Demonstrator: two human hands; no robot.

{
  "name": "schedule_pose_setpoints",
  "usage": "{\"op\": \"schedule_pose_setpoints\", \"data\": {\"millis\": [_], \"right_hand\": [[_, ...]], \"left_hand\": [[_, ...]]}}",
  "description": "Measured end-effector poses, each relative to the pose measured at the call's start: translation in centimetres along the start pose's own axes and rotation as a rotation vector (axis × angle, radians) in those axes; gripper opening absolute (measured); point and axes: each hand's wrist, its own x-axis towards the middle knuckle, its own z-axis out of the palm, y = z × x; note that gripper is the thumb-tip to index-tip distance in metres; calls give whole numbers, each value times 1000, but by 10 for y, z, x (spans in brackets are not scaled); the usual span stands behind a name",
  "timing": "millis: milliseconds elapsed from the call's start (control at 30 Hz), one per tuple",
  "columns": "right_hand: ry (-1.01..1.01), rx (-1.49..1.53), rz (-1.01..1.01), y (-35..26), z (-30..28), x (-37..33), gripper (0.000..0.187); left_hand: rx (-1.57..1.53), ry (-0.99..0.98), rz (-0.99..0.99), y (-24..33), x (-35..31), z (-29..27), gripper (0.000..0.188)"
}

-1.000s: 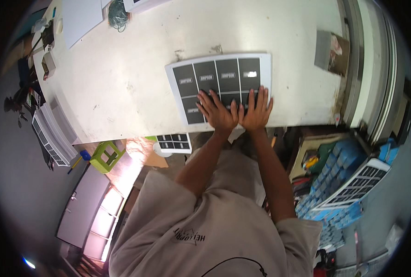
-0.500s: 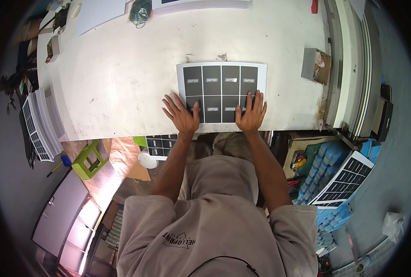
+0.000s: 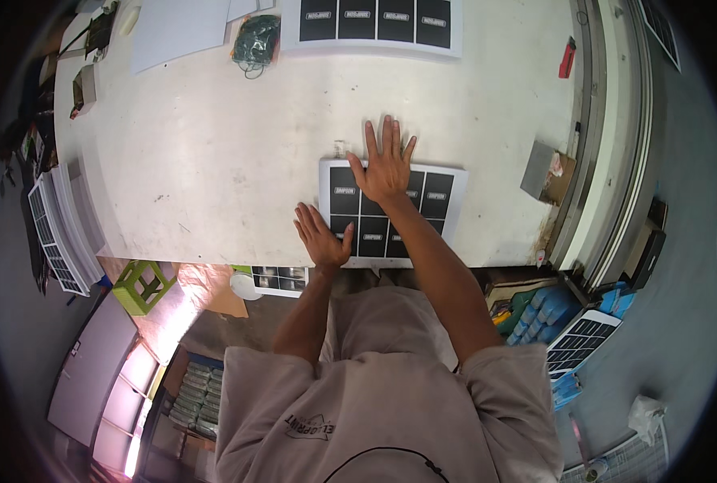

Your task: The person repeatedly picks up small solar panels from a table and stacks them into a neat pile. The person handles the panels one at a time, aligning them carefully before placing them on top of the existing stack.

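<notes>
A white printed sheet [image 3: 372,245] with a grid of dark rectangles lies on the table near its front edge. Whether it is one sheet or a stack I cannot tell. Across its upper part, my right hand [image 3: 385,167] rests with fingers spread, the fingertips passing over the far edge onto the bare tabletop. My left hand [image 3: 322,240] lies at the sheet's lower left corner, thumb on the print and fingers apart just outside the left edge. Neither hand grasps anything. My right hand and forearm hide part of the printed grid.
A thick stack of similar prints [image 3: 374,48] sits at the far side, beside a dark green bundle in clear plastic [image 3: 255,42] and plain white sheets [image 3: 179,32]. On the right are a small open box [image 3: 547,173], a red cutter [image 3: 567,58] and a metal rail [image 3: 608,153].
My right hand has moved from the sheet's lower right up across it to the far edge. My left hand stays by the lower left corner. The view has shifted, showing more of the far side.
</notes>
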Motion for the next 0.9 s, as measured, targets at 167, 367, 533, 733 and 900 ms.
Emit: {"op": "schedule_pose_setpoints", "data": {"millis": [167,367,533,733,900], "right_hand": [[-53,117,-81,3,-1,18,79],[-40,211,-79,9,4,18,74],[-50,331,-99,16,1,15,71],[25,-41,126,112,-27,-10,76],[105,97,3,134,-34,-14,71]], "left_hand": [[-86,-124,-35,-1,-4,-13,100],[-59,-15,-195,37,111,-13,88],[31,53,-475,50,188,10,83],[102,17,-508,53,185,11,87],[137,29,-445,52,181,16,82]]}}
